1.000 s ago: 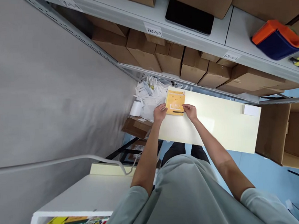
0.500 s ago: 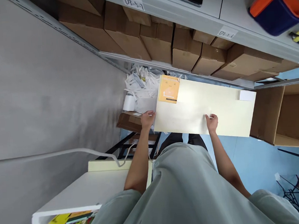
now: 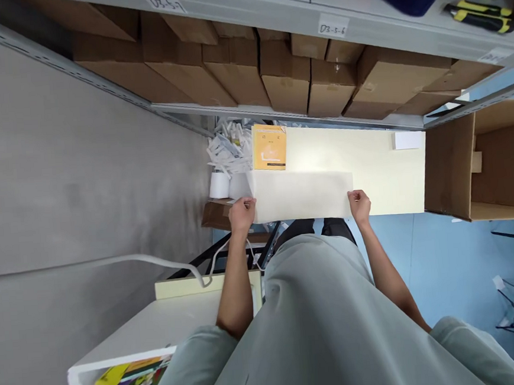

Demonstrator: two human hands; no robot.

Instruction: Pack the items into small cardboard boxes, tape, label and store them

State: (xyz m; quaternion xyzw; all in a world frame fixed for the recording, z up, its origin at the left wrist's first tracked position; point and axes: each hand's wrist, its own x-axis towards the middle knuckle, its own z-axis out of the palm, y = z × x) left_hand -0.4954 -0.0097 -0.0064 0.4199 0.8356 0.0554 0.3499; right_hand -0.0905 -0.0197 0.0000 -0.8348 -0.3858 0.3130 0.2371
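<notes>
A wide white sheet [image 3: 302, 196], thin like paper or film, is stretched over the near left part of the cream tabletop [image 3: 389, 182]. My left hand [image 3: 242, 215] pinches its left edge, just past the table's left side. At the other end, my right hand [image 3: 360, 206] has its fingers closed on the right edge. Beyond the sheet, an orange book [image 3: 269, 147] lies flat at the table's far left corner, apart from both hands.
A small white stack [image 3: 406, 140] lies at the far right of the tabletop. An open cardboard box [image 3: 448, 165] stands to the right. Above, a metal shelf [image 3: 287, 12] bears brown boxes [image 3: 286, 74]. White scraps [image 3: 229, 147] are heaped at left, beside a white roll [image 3: 219, 184].
The white sheet now spans between my hands over the table, where the tabletop was bare. Both hands have closed on its edges. The view has shifted a little.
</notes>
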